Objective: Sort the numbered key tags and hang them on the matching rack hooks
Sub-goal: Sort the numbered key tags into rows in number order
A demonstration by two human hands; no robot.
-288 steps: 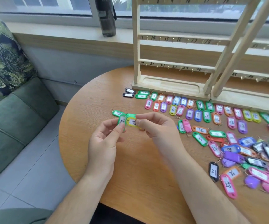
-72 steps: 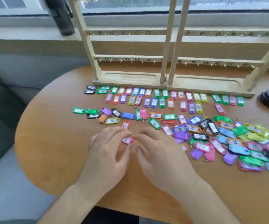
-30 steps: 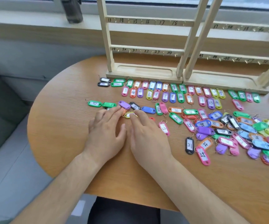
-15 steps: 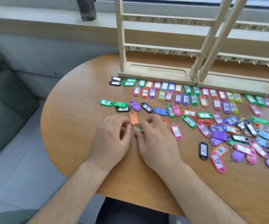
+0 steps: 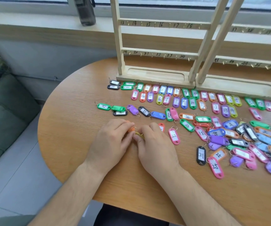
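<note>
My left hand (image 5: 112, 141) and my right hand (image 5: 156, 147) lie close together on the round wooden table (image 5: 76, 128). Under the curled fingertips of my left hand sits an orange key tag (image 5: 131, 129). The thumb and fingers of my right hand pinch a yellow key tag (image 5: 139, 134) with its ring, mostly hidden. Several coloured numbered tags lie in sorted rows (image 5: 177, 98) before the wooden rack (image 5: 157, 53). The rack's numbered hooks are bare. A short row with green tag 19 (image 5: 104, 106) runs just beyond my hands.
A loose heap of unsorted tags (image 5: 245, 141) covers the right of the table, with black tag 31 (image 5: 201, 155) and pink tag 22 (image 5: 174, 136) nearer me. A dark bottle (image 5: 85, 10) stands on the windowsill. A green sofa (image 5: 4, 115) is at the left.
My left fingertips have closed over the orange tag that lay just ahead of them. Both hands stay together at the same spot, with the yellow tag between them.
</note>
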